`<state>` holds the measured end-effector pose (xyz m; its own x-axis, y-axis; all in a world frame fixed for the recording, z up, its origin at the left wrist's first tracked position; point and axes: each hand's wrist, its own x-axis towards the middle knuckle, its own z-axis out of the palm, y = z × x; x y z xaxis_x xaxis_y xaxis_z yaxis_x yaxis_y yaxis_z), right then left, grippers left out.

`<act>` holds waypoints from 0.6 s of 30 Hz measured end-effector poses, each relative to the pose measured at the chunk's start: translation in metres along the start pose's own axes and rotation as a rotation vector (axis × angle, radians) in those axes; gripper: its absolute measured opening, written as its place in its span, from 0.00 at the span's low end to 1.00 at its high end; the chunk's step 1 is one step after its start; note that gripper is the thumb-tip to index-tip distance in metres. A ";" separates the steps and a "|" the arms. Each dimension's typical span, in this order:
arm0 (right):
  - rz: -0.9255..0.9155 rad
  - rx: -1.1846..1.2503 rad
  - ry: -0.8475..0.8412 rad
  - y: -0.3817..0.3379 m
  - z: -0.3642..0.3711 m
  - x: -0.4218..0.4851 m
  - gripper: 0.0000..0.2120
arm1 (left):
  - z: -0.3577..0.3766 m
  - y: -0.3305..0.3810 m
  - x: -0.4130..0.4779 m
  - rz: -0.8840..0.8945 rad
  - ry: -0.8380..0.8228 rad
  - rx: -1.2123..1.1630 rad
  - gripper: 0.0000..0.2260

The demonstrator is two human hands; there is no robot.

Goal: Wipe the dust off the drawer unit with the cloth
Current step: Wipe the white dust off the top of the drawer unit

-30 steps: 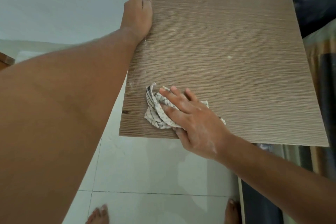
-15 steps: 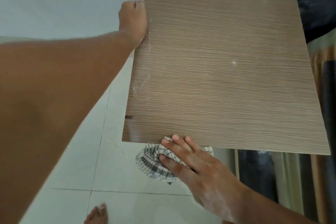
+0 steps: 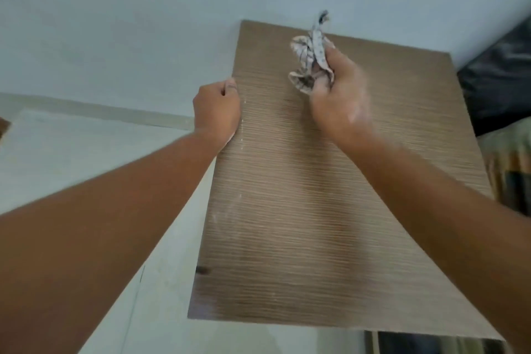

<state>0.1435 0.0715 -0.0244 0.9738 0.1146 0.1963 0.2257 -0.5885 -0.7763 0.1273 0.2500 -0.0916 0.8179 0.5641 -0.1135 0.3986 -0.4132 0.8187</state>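
Head view. The drawer unit (image 3: 330,210) is seen from above; only its flat wood-grain top panel is visible, running from the lower centre of the frame up toward the pale wall (image 3: 143,23). Faint whitish marks lie along the panel's left margin, and a small dark spot sits near its front-left corner.

The left hand (image 3: 217,112) is closed on the panel's left edge, about two-thirds of the way back, with the knuckles up and the fingers curled over the side.

The right hand (image 3: 339,98) is above the rear part of the panel, clenched around the cloth (image 3: 309,60). The cloth is a checked fabric, bunched, and projects forward from the fist toward the back edge, with one tail standing up against the wall. Whether the cloth touches the panel cannot be determined; this area is motion-blurred. Pale dust coats the back of the right hand.

Pale floor tiles (image 3: 71,152) lie to the left of the unit. Dark and striped fabric (image 3: 505,152) lies to its right.
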 end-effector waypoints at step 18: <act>-0.090 -0.532 -0.295 -0.004 0.100 0.110 0.25 | 0.001 0.003 0.000 0.079 0.026 0.035 0.17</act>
<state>0.2525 0.1668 -0.0593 0.9351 0.3542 0.0136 0.3370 -0.8765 -0.3438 0.1291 0.2481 -0.0902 0.8363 0.5473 -0.0346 0.3483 -0.4815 0.8043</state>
